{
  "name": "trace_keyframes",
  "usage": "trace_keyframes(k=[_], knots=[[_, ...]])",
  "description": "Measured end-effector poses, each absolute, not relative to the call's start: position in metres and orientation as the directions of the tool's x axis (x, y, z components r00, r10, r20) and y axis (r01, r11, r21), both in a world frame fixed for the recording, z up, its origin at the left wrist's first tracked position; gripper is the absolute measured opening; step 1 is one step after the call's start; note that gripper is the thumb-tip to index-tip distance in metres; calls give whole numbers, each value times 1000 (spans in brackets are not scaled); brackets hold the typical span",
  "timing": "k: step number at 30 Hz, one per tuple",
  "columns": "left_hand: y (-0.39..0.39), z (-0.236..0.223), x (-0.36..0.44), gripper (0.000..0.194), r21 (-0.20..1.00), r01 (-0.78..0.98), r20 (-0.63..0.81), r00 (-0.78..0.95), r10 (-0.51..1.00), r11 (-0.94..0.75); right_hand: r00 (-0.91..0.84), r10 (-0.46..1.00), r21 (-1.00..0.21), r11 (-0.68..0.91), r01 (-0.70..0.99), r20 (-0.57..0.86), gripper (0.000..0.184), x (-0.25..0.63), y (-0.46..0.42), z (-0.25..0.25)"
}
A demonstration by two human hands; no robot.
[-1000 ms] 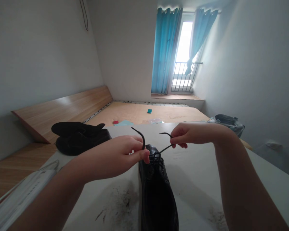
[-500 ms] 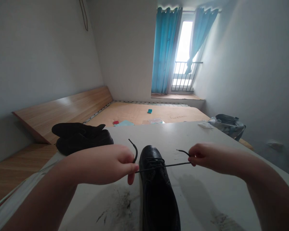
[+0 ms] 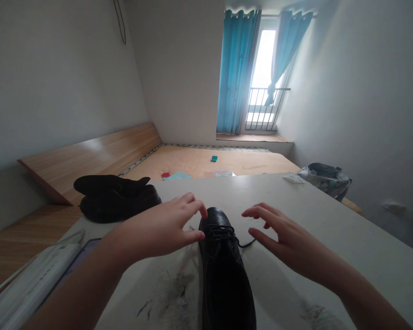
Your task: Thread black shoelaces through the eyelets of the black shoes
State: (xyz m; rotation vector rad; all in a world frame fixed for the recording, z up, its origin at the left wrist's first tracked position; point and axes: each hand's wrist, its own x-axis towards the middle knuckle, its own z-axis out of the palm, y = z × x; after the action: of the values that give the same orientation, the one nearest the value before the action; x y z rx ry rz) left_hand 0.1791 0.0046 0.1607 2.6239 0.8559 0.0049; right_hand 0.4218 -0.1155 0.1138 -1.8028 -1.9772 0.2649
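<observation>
A black leather shoe (image 3: 227, 279) stands upright on the white table, toe pointing away from me. Its black shoelace (image 3: 222, 233) runs through the eyelets, and one loose end (image 3: 248, 245) curls out to the right. My left hand (image 3: 179, 220) is at the shoe's left side, thumb and fingers apart, the fingertips close to the toe. On the other side, my right hand (image 3: 271, 227) hovers over the table with its fingers spread, the thumb close to the lace end. Neither hand holds anything. The lace's left end is mostly hidden by my left hand.
A second pair of black shoes (image 3: 117, 197) lies at the table's far left. A white power strip (image 3: 44, 279) and a dark flat device (image 3: 86, 252) are at the left edge. A plastic-covered bag (image 3: 326, 178) stands beyond the right edge, near a small white packet (image 3: 293, 178).
Both hands have let go of the lace ends they were pulling taut sideways. The fingers have opened and moved inward towards the shoe, and the lace has gone slack.
</observation>
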Motion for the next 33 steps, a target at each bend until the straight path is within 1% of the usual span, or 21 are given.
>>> trace_keyframes(k=[2,5,9,14,18,21,24,27,29,31,33], knots=[[-4,158,189,19,346,494,-128,867,481,-798,-144,968,-465,227,856,206,16,408,-111,110],[-14,155,200,5,300,470,-139,883,449,-830,-189,956,-486,278,828,224,5,396,-105,102],[-18,153,204,13,278,476,-140,879,455,-834,-159,955,-535,273,799,249,8,391,-105,95],[-17,152,201,10,326,489,-128,871,475,-809,-61,980,-673,175,718,190,7,386,-106,97],[-14,152,201,14,344,518,-130,853,506,-783,-10,996,-822,76,564,85,9,386,-104,93],[-12,153,199,19,346,534,-123,841,527,-771,-1,1000,-895,25,445,27,14,390,-102,87],[-9,153,197,21,345,543,-117,834,539,-766,-20,1000,-960,-17,278,-24,22,393,-102,87],[-7,152,195,25,341,548,-128,832,540,-764,-25,997,-991,-67,112,-70,30,392,-105,92],[-5,152,195,27,339,532,-133,843,520,-776,-30,995,-995,-93,38,-94,33,390,-107,97],[-5,153,195,27,336,515,-127,855,503,-789,-47,990,-991,-131,6,-131,35,389,-109,100],[-6,155,194,28,335,510,-119,857,501,-792,-58,984,-986,-168,13,-168,35,389,-109,101]])
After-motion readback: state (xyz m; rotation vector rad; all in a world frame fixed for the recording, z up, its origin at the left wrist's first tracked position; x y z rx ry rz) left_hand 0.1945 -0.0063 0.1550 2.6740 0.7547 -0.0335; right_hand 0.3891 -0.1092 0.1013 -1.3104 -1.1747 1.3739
